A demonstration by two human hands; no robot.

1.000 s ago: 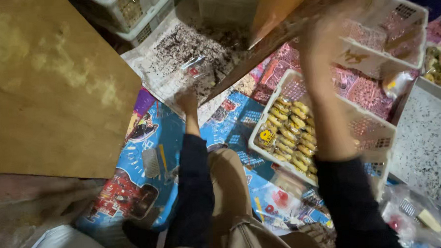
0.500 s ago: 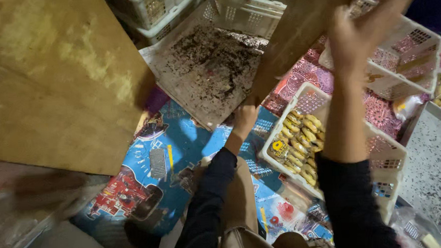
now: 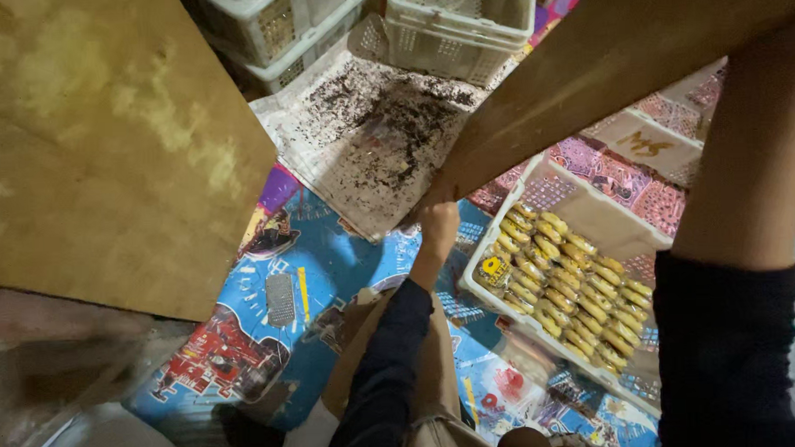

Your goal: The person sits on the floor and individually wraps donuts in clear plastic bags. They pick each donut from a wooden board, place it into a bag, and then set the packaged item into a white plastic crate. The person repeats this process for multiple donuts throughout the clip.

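Two hands are on one long wooden board (image 3: 621, 57); the left hand (image 3: 439, 224) is closed around its lower corner, fingers curled on the edge, at the end of a dark sleeve (image 3: 385, 374); the right forearm (image 3: 748, 167) rises to the board's upper stretch near the right edge of the view, but the right hand itself is out of the frame, so whether it clamps the wood cannot be told; the board slants from that lower corner up toward the top right, held in the air above the things on the floor.

Just below the gripped corner lies a flat grey sheet (image 3: 369, 154) strewn with dark crumbs; beyond it stand pale plastic crates (image 3: 461, 23) with lattice walls; to the right of the left hand sits a white crate (image 3: 591, 230) filled with rows of small yellow wrapped pieces (image 3: 567, 292); further right are more crates lined with pink patterned paper (image 3: 620, 172).

Underneath everything spreads a bright blue printed mat (image 3: 329, 270) with cartoon pictures; a second, larger wooden panel (image 3: 95, 146) fills the left side of the view, near the camera and apart from both hands.
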